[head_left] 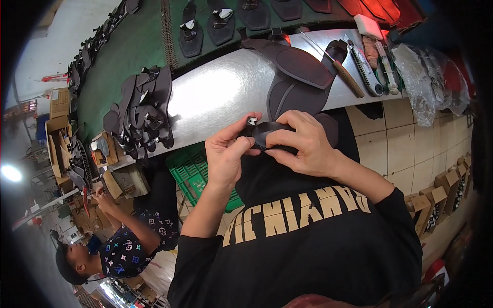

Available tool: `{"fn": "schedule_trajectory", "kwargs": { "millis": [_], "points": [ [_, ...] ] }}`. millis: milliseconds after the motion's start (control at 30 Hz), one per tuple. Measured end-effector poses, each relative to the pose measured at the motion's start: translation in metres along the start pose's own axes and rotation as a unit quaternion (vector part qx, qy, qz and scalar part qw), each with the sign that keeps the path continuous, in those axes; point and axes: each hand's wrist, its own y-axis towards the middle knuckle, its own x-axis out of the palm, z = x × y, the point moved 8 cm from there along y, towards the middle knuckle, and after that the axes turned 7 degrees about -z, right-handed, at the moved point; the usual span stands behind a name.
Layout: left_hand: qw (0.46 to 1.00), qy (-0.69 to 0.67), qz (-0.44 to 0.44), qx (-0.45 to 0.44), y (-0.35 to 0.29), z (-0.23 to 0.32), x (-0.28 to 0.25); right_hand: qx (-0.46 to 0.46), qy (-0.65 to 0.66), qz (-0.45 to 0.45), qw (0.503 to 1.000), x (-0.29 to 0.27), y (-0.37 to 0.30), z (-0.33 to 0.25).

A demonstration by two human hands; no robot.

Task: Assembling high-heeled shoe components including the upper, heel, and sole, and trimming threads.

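Two hands pinch one black strap (268, 134) between them: left hand (227, 154) fingers closed on its left end, right hand (303, 143) fingers closed over its right, long axis running across.

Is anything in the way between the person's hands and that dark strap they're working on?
Nothing visible. The left hand and the right hand both already pinch the dark strap, held up in front of the metal bench.

Black strap (269, 134); dark brown soles (300, 77); green crate (197, 172); silver bench (221, 95); black shirt w/ gold print (303, 226).
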Motion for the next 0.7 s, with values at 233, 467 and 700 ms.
{"fn": "schedule_trajectory", "kwargs": {
  "millis": [233, 467, 700],
  "points": [
    [0.995, -0.097, -0.011, 0.01, -0.005, 0.016, 0.012, -0.044, -0.028, 0.012, 0.999, -0.014, 0.002, -0.007],
    [0.988, 0.006, -0.093, -0.127, -0.007, -0.003, 0.005, -0.029, -0.068, 0.006, 0.997, -0.018, 0.003, -0.014],
    [0.997, -0.013, -0.022, -0.074, -0.005, -0.011, 0.007, 0.033, -0.003, 0.021, 0.999, -0.02, 0.006, -0.006]
  ]
}}
